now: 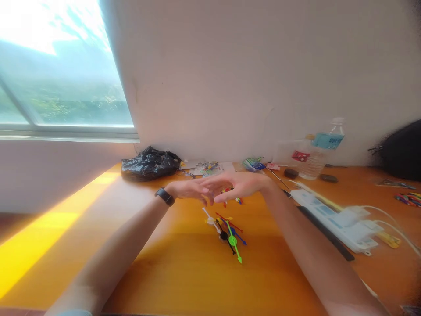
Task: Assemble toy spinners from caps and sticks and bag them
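Observation:
Above the middle of the table, my left hand (190, 189), with a dark band on its wrist, reaches in with its fingers stretched out. My right hand (237, 184) meets it from the other side, thumb and fingers apart. Their fingertips overlap in this view; I cannot tell whether they touch, and no held thing shows. Just below lies a loose cluster of plastic arrow pointers with round centres: a green pointer (233, 240), a black pointer (223, 236), a white pointer (211, 220), a blue pointer (241, 239), plus red and yellow ones partly covered. Small coloured pieces (239, 200) sit behind my right hand.
A black plastic bag (149, 163) rests at the back left, beside papers and small packets (253, 163). On the right are a white power strip (332, 219) with cables, a large clear bottle (309, 164), dark small objects (329, 178) and a coloured bundle (408, 199).

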Tool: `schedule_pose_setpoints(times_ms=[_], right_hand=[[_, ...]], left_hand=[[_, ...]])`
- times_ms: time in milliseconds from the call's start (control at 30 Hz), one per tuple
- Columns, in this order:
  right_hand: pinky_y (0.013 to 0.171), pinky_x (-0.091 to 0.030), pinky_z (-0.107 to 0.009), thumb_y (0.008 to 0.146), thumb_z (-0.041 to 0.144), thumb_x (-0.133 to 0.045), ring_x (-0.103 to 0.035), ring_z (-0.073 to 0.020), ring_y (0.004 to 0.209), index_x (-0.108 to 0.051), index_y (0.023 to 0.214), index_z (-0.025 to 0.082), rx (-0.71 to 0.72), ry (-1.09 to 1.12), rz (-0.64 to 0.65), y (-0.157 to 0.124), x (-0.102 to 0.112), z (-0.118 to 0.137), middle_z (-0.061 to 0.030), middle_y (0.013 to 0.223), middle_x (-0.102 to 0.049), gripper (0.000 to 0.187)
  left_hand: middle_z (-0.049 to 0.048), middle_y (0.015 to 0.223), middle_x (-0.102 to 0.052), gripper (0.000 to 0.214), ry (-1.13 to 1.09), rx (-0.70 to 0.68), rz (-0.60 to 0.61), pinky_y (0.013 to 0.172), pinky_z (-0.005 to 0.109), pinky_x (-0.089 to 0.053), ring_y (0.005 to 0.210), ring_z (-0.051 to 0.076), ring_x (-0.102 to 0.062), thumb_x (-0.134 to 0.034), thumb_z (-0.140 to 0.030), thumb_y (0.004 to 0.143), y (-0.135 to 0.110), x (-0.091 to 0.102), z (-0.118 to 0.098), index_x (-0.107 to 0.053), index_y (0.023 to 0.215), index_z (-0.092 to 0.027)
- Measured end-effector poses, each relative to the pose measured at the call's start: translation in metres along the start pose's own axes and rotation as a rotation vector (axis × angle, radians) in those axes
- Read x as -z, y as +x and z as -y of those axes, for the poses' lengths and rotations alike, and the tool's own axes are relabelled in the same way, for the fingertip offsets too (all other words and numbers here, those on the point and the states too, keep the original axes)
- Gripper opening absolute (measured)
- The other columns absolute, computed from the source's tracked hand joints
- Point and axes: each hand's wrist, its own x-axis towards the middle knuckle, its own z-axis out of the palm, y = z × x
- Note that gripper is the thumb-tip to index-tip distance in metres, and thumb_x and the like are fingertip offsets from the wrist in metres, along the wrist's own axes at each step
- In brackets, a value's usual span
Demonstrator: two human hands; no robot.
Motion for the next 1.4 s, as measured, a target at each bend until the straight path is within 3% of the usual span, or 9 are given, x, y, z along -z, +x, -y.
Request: schedule_pose_setpoints(times_ms=[100, 167, 300, 500, 667, 867, 1033, 1167, 1400], right_hand=[[0.082, -0.059, -0.027, 0.084, 0.038, -0.081, -0.075, -0.0225, 0.103, -0.068, 0.138, 0.033, 0.012, -0.017, -0.052, 0.0, 0.004, -0.004, -0.002, 0.119, -0.078, 0.055], [0.09, -0.058, -0.03, 0.088, 0.041, -0.077, -0.072, -0.0238, 0.111, -0.066, 0.139, 0.029, 0.036, -0.019, -0.196, 0.001, 0.007, -0.009, -0.0042, 0.124, -0.076, 0.053], [0.091, -0.056, -0.031, 0.094, 0.048, -0.069, -0.07, -0.0237, 0.113, -0.074, 0.123, 0.023, 0.055, -0.029, -0.427, 0.005, 0.009, -0.015, -0.0066, 0.122, -0.076, 0.038], [0.079, -0.057, -0.03, 0.092, 0.042, -0.071, -0.075, -0.0226, 0.089, -0.081, 0.111, 0.022, 0.019, -0.144, -0.18, 0.006, 0.003, -0.013, -0.0037, 0.096, -0.081, 0.029], [0.085, -0.057, -0.029, 0.092, 0.04, -0.071, -0.074, -0.0238, 0.101, -0.081, 0.113, 0.025, 0.083, -0.174, -0.251, 0.003, 0.001, -0.002, -0.0035, 0.108, -0.08, 0.028], [0.089, -0.056, -0.03, 0.092, 0.042, -0.071, -0.072, -0.0233, 0.106, -0.073, 0.128, 0.021, 0.089, -0.148, -0.374, 0.005, 0.003, -0.002, -0.0066, 0.119, -0.077, 0.041], [0.079, -0.056, -0.029, 0.098, 0.043, -0.063, -0.074, -0.0218, 0.089, -0.08, 0.115, 0.019, 0.056, -0.156, -0.169, 0.011, 0.003, -0.01, -0.0039, 0.095, -0.08, 0.034], [0.085, -0.055, -0.029, 0.103, 0.045, -0.056, -0.074, -0.0222, 0.099, -0.077, 0.127, 0.021, 0.082, -0.092, -0.11, 0.01, 0.008, -0.018, -0.004, 0.106, -0.08, 0.04], [0.082, -0.057, -0.024, 0.097, 0.045, -0.069, -0.074, -0.0184, 0.097, -0.072, 0.133, 0.024, 0.074, -0.009, 0.023, 0.011, 0.003, -0.011, -0.0052, 0.112, -0.079, 0.042]], left_hand=[[0.0117, 0.122, -0.069, 0.076, 0.006, -0.025, 0.024, 0.088, 0.039, -0.05, 0.098, 0.025, -0.067, -0.077, -0.042, 0.082, -0.003, 0.006, 0.0, -0.046, 0.15, -0.03], [0.0132, 0.125, -0.067, 0.076, -0.027, -0.049, 0.006, 0.088, 0.039, -0.049, 0.099, 0.025, -0.066, -0.074, -0.043, 0.086, -0.006, 0.011, 0.001, -0.042, 0.153, -0.03], [0.0153, 0.131, -0.063, 0.077, -0.097, -0.105, -0.025, 0.089, 0.038, -0.047, 0.106, 0.027, -0.064, -0.069, -0.046, 0.088, -0.011, 0.015, 0.0, -0.036, 0.156, -0.028], [0.0141, 0.122, -0.067, 0.076, -0.042, -0.075, 0.016, 0.086, 0.037, -0.048, 0.1, 0.026, -0.065, -0.074, -0.042, 0.081, -0.007, 0.011, -0.003, -0.045, 0.15, -0.024], [0.0115, 0.122, -0.068, 0.079, -0.039, -0.072, 0.043, 0.087, 0.037, -0.048, 0.097, 0.024, -0.065, -0.075, -0.038, 0.079, -0.008, 0.014, 0.0, -0.042, 0.151, -0.03], [0.0152, 0.126, -0.065, 0.062, -0.052, -0.091, 0.003, 0.093, 0.043, -0.048, 0.104, 0.028, -0.064, -0.071, -0.041, 0.081, -0.013, 0.021, 0.004, -0.056, 0.139, -0.023], [0.0171, 0.119, -0.067, 0.056, -0.088, -0.085, 0.041, 0.091, 0.045, -0.05, 0.098, 0.028, -0.064, -0.068, -0.042, 0.081, -0.011, 0.019, 0.004, -0.058, 0.131, -0.019], [0.0166, 0.114, -0.068, 0.055, -0.134, -0.077, 0.063, 0.082, 0.039, -0.049, 0.091, 0.027, -0.063, -0.067, -0.047, 0.079, -0.011, 0.017, 0.002, -0.059, 0.125, -0.017], [0.0166, 0.111, -0.069, 0.052, -0.136, -0.05, 0.034, 0.081, 0.038, -0.048, 0.094, 0.027, -0.063, -0.066, -0.053, 0.079, -0.006, 0.015, 0.005, -0.061, 0.115, -0.015]])
